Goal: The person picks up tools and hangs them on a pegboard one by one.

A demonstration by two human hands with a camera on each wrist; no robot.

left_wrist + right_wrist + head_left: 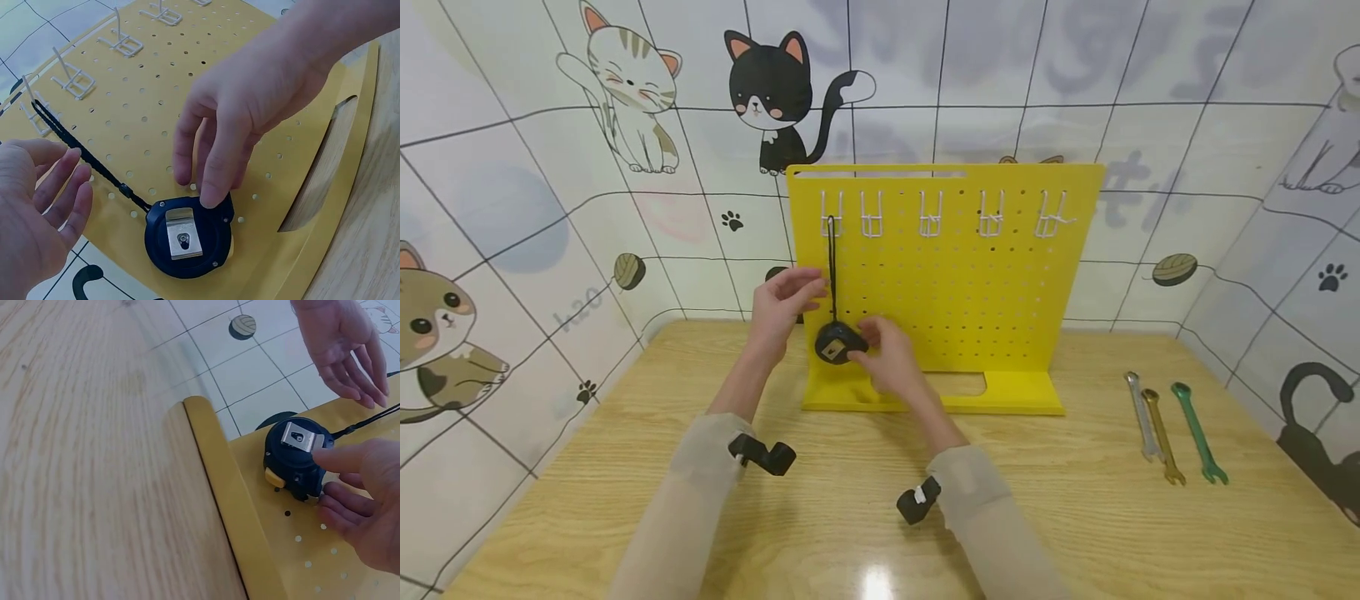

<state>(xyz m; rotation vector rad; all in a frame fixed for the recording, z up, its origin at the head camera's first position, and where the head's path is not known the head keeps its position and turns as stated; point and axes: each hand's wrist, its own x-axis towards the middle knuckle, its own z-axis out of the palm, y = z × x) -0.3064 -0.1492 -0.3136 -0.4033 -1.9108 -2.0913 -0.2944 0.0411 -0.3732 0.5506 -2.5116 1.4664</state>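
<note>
A black tape measure (839,342) with a metal belt clip hangs by its black cord (832,267) from the leftmost white wire hook (831,208) of a yellow pegboard (970,283). My right hand (889,354) is at the tape measure's right side; the thumb tip overlaps its edge and the loosely bent fingers sit close by. To the left of the cord, my left hand (780,307) has its fingers spread and relaxed, fingertips near the cord and nothing in its grasp. In the left wrist view the clip side of the tape measure (187,240) faces outward.
Several more white wire hooks (930,215) run along the pegboard's top. Three wrenches lie at the right on the wooden table (820,517): a silver wrench (1142,417), a gold wrench (1163,435) and a green wrench (1199,432). A cat-patterned wall covering (910,75) stands behind.
</note>
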